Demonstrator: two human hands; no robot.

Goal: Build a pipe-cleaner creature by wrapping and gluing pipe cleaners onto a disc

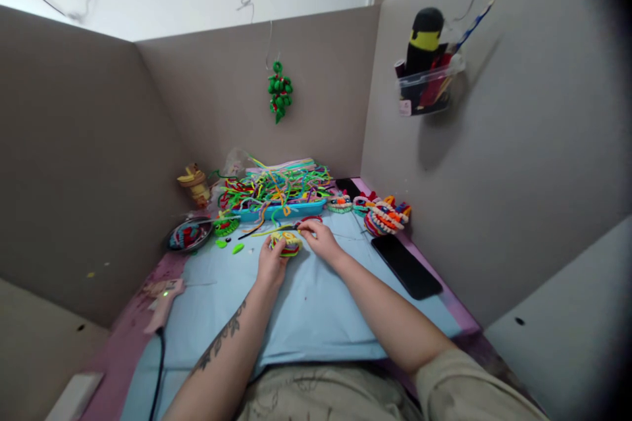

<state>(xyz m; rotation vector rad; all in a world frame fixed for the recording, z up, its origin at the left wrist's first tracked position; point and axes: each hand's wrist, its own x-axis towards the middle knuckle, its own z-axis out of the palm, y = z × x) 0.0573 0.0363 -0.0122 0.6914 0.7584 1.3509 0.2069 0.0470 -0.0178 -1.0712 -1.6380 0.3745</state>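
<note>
Yellow-red coiled pipe-cleaner piece (289,245) clasped in left hand (270,264), pinched at edge by right hand (320,239); coiling judged unfinished; similar striped coiled pieces (386,216) laid aside on desk (316,316).

coiled piece (287,244): showing small, round, wound in yellow, red and green pipe cleaner | resting low on blue mat (316,309), mid-desk | being cupped from near side by left hand (271,264) | yellow strand (269,231): lying flat just behind, running leftward | near end meeting right hand (321,241) fingertips, grip unclear
</note>
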